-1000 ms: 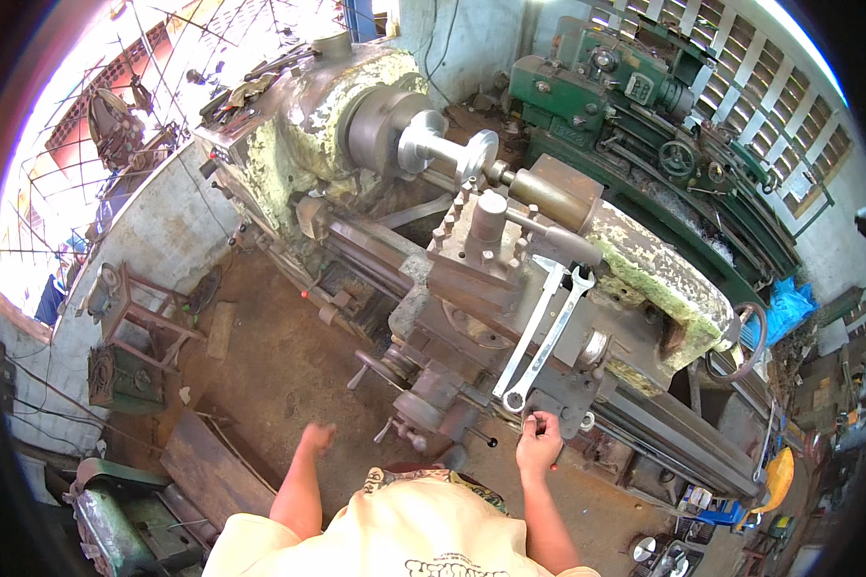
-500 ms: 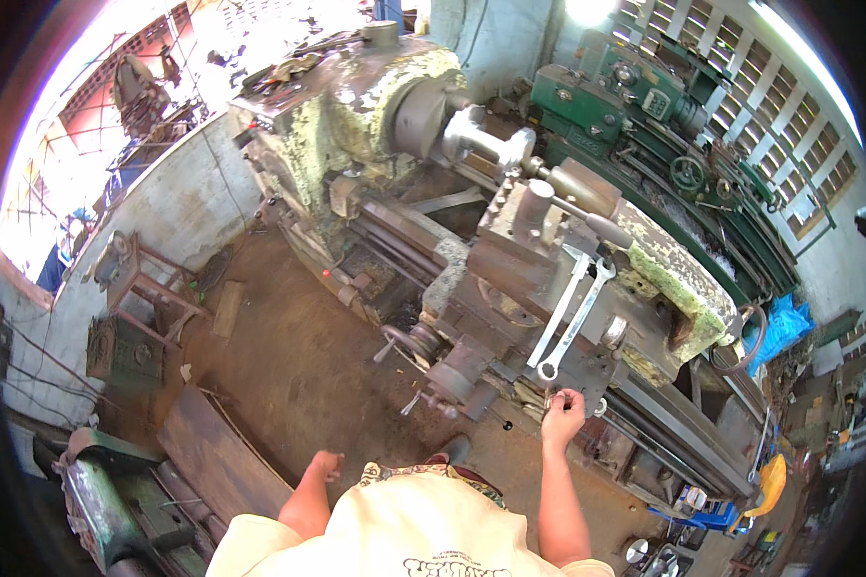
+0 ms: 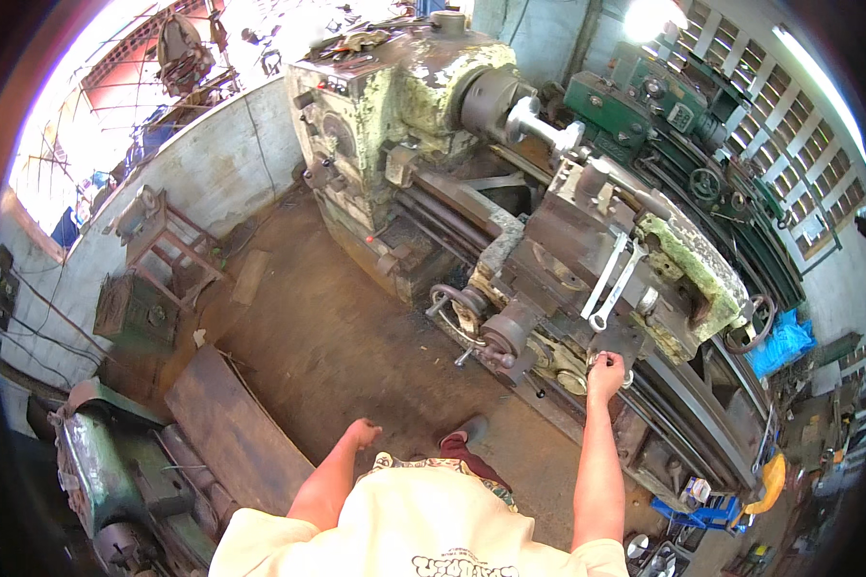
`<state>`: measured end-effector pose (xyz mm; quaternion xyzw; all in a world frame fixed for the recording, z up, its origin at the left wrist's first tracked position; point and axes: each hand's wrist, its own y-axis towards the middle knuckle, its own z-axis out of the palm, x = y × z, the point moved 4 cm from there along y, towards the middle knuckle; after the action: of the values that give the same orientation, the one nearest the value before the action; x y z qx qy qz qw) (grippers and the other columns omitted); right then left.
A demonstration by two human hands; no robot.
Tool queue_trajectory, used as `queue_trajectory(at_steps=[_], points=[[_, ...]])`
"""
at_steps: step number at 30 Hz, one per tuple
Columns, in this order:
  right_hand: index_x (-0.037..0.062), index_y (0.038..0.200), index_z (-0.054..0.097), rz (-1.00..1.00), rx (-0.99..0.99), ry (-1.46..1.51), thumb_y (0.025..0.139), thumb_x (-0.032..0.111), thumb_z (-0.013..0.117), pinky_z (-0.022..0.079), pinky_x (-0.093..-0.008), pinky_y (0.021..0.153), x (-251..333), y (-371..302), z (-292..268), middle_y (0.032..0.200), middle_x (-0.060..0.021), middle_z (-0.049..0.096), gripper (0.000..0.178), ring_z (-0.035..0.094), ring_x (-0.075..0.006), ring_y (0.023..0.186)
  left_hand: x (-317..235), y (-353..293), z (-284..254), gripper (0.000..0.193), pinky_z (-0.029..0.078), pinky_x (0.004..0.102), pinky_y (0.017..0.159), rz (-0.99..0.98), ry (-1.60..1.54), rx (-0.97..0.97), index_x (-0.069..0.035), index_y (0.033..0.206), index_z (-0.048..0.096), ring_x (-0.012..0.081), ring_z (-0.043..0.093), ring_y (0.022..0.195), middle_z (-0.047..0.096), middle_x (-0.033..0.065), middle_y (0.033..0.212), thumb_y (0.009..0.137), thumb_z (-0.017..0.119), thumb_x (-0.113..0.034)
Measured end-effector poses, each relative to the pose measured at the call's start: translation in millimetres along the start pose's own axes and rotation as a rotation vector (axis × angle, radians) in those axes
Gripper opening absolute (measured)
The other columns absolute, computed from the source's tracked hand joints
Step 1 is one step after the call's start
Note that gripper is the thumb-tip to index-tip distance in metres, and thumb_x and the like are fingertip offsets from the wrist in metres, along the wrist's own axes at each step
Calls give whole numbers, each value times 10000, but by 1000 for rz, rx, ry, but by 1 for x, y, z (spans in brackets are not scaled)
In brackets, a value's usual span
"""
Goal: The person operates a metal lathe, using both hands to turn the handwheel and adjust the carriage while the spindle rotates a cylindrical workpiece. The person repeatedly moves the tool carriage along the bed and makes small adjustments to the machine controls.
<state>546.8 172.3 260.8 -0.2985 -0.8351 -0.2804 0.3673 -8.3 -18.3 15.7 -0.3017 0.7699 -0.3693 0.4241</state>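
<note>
My right hand [image 3: 606,375] is closed at the front edge of the large lathe's carriage [image 3: 635,338]. Its fingers are pinched together, and whatever they grip is too small to make out. Just beyond the fingertips, a combination spanner [image 3: 618,288] lies on the carriage beside a long silver tool [image 3: 602,279] that looks like a caliper. Low over the floor hangs my left hand [image 3: 363,435], empty, with its fingers loosely apart. A shiny flanged metal shaft [image 3: 541,123] sits in the lathe's chuck [image 3: 491,104].
Handwheels [image 3: 460,313] jut from the lathe's front. A green lathe [image 3: 625,111] stands behind it. Lower left are another machine [image 3: 115,471] and a brown sheet [image 3: 231,423]. A small stand [image 3: 164,245] is by the wall. Blue plastic [image 3: 779,343] lies at the right.
The view has shifted, so the lathe appears farther right. My right hand stays at the carriage's front edge, its arm more outstretched. My left hand has moved out from my body.
</note>
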Motion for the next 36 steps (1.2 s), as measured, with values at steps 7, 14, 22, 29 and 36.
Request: queue_trajectory(at_steps=[7, 14, 22, 29, 36], points=[[15, 918, 650, -85, -61, -102, 873, 174, 634, 486, -450, 724, 11, -6, -1, 826, -177, 684, 166, 652, -368, 773, 164, -39, 3, 329, 517, 391, 553, -302, -189, 2, -22, 1011, 674, 230, 674, 684, 684, 87, 820, 896, 677, -330], [26, 937, 656, -106, -54, -82, 869, 185, 629, 487, -454, 748, 7, -5, 0, 855, -191, 689, 175, 658, -383, 812, 210, -62, -6, 340, 525, 465, 695, -458, -391, -67, -48, 1081, 670, 256, 685, 794, 687, 72, 968, 912, 673, -344], [8, 955, 653, -56, 5, -6, 888, 171, 653, 481, -404, 781, -13, 3, 5, 889, -163, 683, 176, 635, -317, 813, 116, -36, -7, 318, 517, 422, 655, -326, -385, -105, -75, 1077, 670, 195, 646, 685, 684, 29, 866, 913, 671, -347], [1, 949, 628, -42, 58, 107, 910, 151, 643, 469, -365, 738, -23, 5, 8, 817, -107, 645, 156, 597, -237, 752, 29, 5, -19, 324, 502, 345, 558, -106, -138, -108, -53, 1119, 654, 146, 648, 697, 690, 26, 856, 921, 639, -310], [22, 919, 613, 77, 79, 287, 911, 104, 636, 462, -314, 614, -23, 3, 11, 731, -39, 620, 86, 567, -146, 640, -22, 26, -28, 355, 477, 297, 489, -88, -154, -293, -13, 1096, 657, 126, 615, 570, 691, 44, 812, 886, 667, -299]])
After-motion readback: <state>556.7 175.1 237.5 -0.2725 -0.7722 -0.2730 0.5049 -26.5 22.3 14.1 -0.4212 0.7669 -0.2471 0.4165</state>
